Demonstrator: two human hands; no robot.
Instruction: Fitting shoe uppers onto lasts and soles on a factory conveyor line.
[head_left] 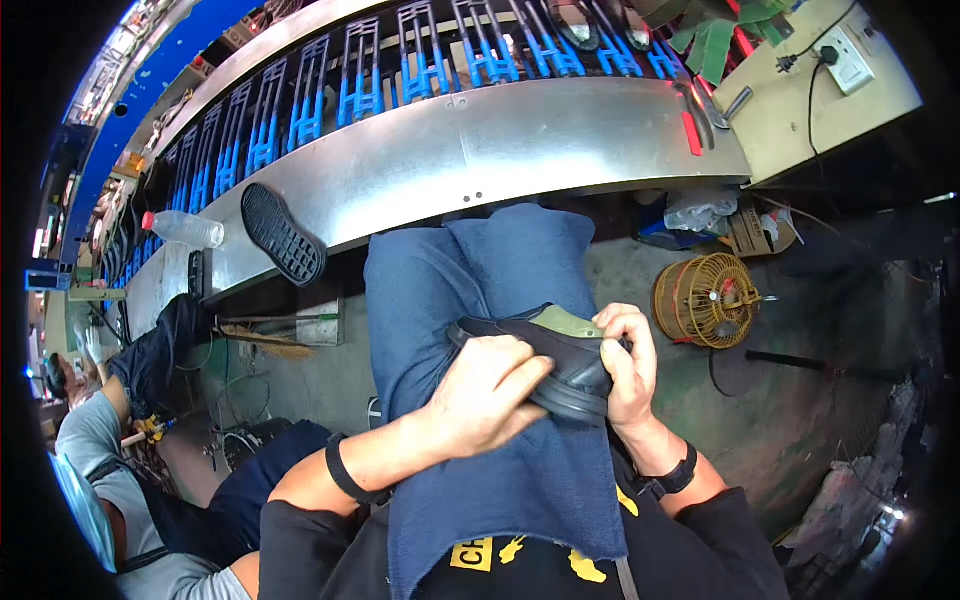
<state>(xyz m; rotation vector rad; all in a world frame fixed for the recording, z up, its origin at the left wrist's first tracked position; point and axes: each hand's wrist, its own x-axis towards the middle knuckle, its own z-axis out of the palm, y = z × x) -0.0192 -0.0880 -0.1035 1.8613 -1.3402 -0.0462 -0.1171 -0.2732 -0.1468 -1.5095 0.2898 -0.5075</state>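
Above my lap, over the blue apron, I hold a black shoe with an olive-green lining and a thick black sole. My left hand is closed on the side of the shoe near the sole, its fingers curled and partly hiding the upper. At the other end, my right hand grips the shoe, with the thumb and fingers pinching the edge by the green lining. The underside of the sole is hidden from view.
Ahead runs a metal bench with a loose black sole and a clear bottle. Blue-barred racks stand behind it. Tools, including a hammer, lie far right. A yellow round cage sits right; a co-worker is at left.
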